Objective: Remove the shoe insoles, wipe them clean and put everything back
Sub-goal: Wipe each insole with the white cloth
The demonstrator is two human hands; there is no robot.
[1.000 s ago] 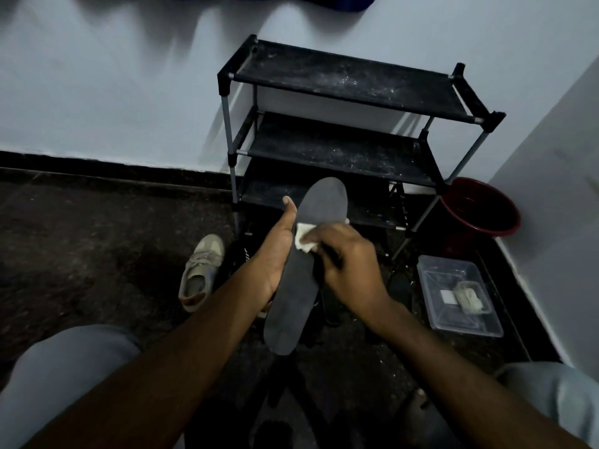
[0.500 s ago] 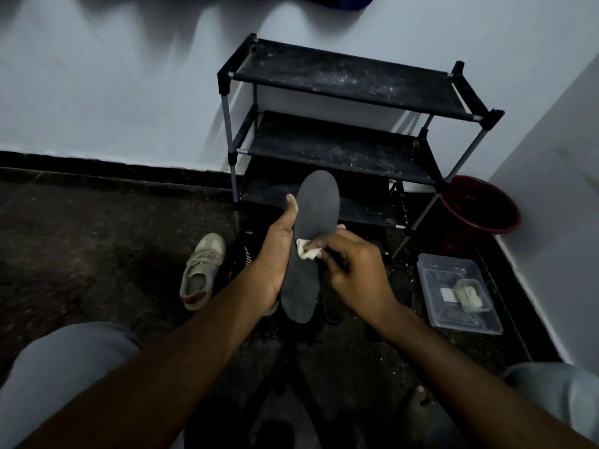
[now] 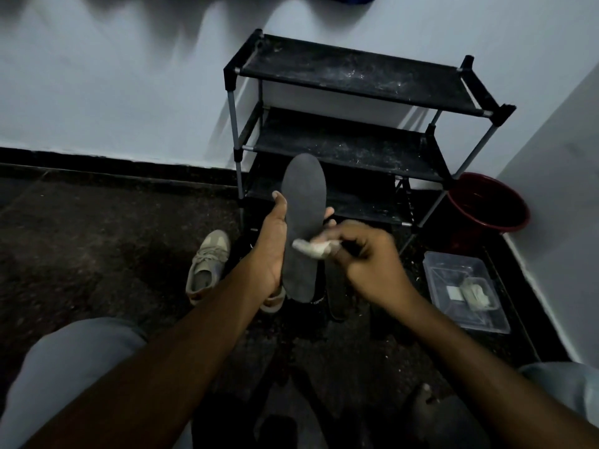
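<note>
Blurred right hand [image 3: 369, 259], cloth [image 3: 311, 250] against dark insole [image 3: 303, 215]

Black shoe rack [image 3: 356, 79] against the wall [image 3: 129, 76], red bucket [image 3: 486, 204] beside it

Single head view; looks forward and down, close over hands [image 3: 324, 254]; faces shoe rack [image 3: 356, 137] at wall.

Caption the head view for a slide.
Left hand holds a dark insole while the right hand presses a white cloth to it, in front of a black shoe rack.
</note>
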